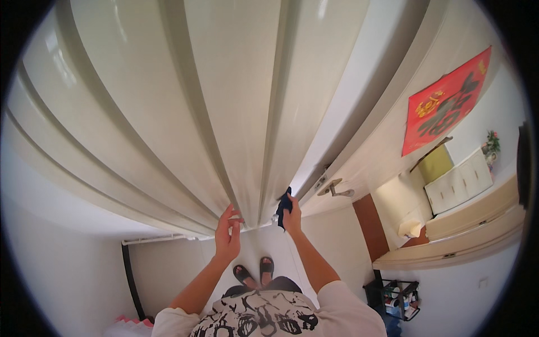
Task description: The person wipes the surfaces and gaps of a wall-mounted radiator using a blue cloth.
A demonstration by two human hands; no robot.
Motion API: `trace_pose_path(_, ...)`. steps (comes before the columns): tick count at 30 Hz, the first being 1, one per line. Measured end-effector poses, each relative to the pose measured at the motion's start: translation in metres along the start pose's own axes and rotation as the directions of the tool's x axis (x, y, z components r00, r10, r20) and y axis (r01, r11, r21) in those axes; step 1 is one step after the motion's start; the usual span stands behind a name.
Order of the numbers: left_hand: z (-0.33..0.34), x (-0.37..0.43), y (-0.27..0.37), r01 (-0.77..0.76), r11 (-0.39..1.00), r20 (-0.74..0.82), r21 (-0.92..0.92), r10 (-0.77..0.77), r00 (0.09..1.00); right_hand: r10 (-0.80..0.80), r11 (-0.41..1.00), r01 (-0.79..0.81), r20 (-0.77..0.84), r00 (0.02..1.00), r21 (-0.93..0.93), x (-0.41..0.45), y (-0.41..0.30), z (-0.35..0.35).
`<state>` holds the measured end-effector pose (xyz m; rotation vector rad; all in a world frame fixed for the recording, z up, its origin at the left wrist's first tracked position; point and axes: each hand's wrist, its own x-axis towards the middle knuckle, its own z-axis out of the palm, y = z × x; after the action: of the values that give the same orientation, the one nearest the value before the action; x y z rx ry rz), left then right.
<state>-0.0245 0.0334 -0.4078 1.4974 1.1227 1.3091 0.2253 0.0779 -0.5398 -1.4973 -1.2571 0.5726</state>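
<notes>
A tall white column radiator (236, 105) rises in front of me, its thick upright tubes fanning out across the upper view. Against its right edge, low down, my right hand (294, 217) grips a dark navy cloth (284, 206). A small white valve (275, 218) shows just left of the cloth. My left hand (228, 236) is raised at the lower part of the tubes, fingers curled and apart, holding nothing. Whether its fingertips touch the radiator I cannot tell.
To the right stands a white door with a metal lever handle (337, 188) and a red poster (446, 103) bearing writing. White pipe (156, 240) runs near the floor. At lower right is a black wire rack (400, 299) with bottles. A white cabinet (459, 183) stands in the room beyond.
</notes>
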Motion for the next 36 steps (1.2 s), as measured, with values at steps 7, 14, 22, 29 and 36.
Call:
trace_pose_path(7, -0.015, -0.004, 0.002, 0.190, 0.974, 0.062, -0.125, -0.183, 0.981, 0.287, 0.274, -0.511, 0.438, 0.852, 0.814, -0.024, -0.112, -0.054)
trace_pose_path(14, -0.028, -0.015, 0.049, 0.087, 0.996, 0.187, -0.034, -0.079, 0.979, 0.377, 0.397, -0.723, 0.618, 0.690, 0.565, -0.053, -0.180, -0.008)
trace_pose_path(22, -0.081, -0.035, 0.049, 0.272, 0.958, 0.236, 0.095, -0.287, 0.928, 0.354, 0.669, -0.690, 0.697, 0.624, 0.277, -0.057, -0.207, 0.032)
trace_pose_path(29, -0.130, -0.051, 0.018, 0.612, 0.691, 0.331, -0.385, -0.516, 0.790, 0.376, 0.567, -0.785, 0.771, 0.514, 0.247, -0.035, -0.240, 0.055)
trace_pose_path(36, -0.126, -0.073, -0.004, 0.504, 0.856, 0.064, -0.112, -0.500, 0.864, 0.351, 0.336, -0.930, 0.897, 0.268, 0.147, -0.036, -0.247, 0.062)
